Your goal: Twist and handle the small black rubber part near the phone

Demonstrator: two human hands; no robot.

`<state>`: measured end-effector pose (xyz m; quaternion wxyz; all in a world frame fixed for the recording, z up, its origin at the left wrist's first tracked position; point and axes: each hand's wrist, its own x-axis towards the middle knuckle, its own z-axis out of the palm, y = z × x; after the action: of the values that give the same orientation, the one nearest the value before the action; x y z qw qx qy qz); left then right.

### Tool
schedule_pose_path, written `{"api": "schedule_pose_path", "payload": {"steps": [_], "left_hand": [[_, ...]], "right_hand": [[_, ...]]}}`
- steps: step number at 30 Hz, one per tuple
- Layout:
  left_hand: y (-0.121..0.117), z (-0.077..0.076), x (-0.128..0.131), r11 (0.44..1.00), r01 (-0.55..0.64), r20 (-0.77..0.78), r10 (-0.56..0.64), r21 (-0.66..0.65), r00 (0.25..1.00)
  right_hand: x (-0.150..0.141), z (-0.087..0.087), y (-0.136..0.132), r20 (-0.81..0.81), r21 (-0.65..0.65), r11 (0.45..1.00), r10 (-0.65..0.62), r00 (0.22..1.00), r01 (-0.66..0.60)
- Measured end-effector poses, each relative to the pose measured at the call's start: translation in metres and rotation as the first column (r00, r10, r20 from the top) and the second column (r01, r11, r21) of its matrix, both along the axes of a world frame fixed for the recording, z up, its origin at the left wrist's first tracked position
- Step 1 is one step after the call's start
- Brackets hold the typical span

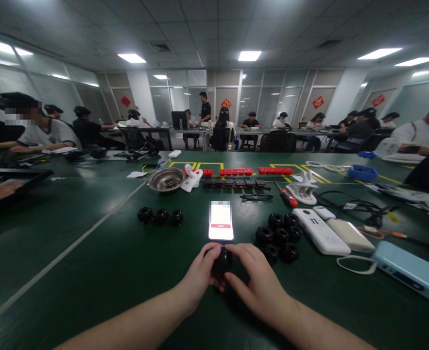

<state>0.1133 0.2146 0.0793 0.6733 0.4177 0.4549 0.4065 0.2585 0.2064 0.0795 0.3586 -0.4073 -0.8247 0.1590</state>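
Both my hands meet at the near middle of the dark green table. My left hand and my right hand are closed together around one round black part, fingers wrapped on its sides. Just beyond it lies a lit phone. Three similar black parts stand in a row to the left. A cluster of several more black parts lies to the right of my right hand.
A metal bowl holds small pieces at the back. Red strips, a black strip, a red-handled screwdriver, white devices, a light-blue box and cables lie around. Other people sit at surrounding tables.
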Motion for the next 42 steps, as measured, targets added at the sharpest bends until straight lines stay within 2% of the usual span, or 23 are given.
{"api": "schedule_pose_path", "payload": {"steps": [4,6,12,16,19,24,27,32,35,38,40,42], "left_hand": [[-0.006,0.004,-0.002,0.999,0.018,0.020,-0.019,0.048,1.000],[-0.008,0.003,-0.003,0.996,0.042,0.017,-0.043,0.078,0.999],[-0.003,-0.008,-0.004,0.995,0.024,0.147,-0.037,0.093,0.988],[0.001,-0.006,0.000,0.999,0.001,-0.011,-0.001,0.050,1.000],[-0.002,-0.001,0.002,0.998,-0.018,-0.055,0.022,0.065,0.998],[-0.008,0.003,0.000,0.998,-0.035,-0.010,0.036,0.057,0.999],[-0.005,0.000,-0.001,0.997,-0.051,0.040,0.049,0.056,0.998],[0.000,-0.005,0.001,0.999,-0.023,-0.011,0.024,0.037,1.000],[-0.003,-0.004,0.001,0.997,-0.062,0.017,0.061,0.050,0.998],[-0.008,-0.002,-0.001,0.997,-0.055,0.050,0.052,0.061,0.997],[-0.010,-0.001,-0.002,0.996,-0.044,0.088,0.037,0.076,0.995],[-0.010,-0.002,-0.002,0.994,-0.061,0.125,0.050,0.088,0.991]], "right_hand": [[-0.001,-0.001,0.000,0.028,-0.145,0.983,-0.113,0.993,0.116],[-0.001,0.000,0.001,0.066,-0.177,0.976,-0.117,0.991,0.127],[0.001,0.004,0.002,0.090,0.028,1.000,-0.006,0.996,0.003],[0.000,0.003,0.001,0.101,0.082,0.997,-0.003,0.995,-0.005],[0.000,0.002,0.001,0.070,0.034,0.999,-0.043,0.997,0.041],[0.000,0.002,0.002,0.111,-0.148,0.981,-0.112,0.987,0.128],[0.000,0.004,0.002,0.100,-0.103,0.993,-0.051,0.994,0.061],[0.002,0.005,0.002,0.086,0.000,0.997,0.080,0.993,-0.080],[0.003,0.001,0.002,0.035,-0.015,0.998,0.060,0.998,-0.059],[0.003,-0.002,0.002,-0.036,-0.104,0.995,-0.013,0.999,0.009],[0.002,-0.003,0.002,-0.031,-0.149,0.988,-0.041,0.999,0.036],[0.002,-0.001,0.003,0.006,-0.130,0.991,-0.029,1.000,0.029]]}}
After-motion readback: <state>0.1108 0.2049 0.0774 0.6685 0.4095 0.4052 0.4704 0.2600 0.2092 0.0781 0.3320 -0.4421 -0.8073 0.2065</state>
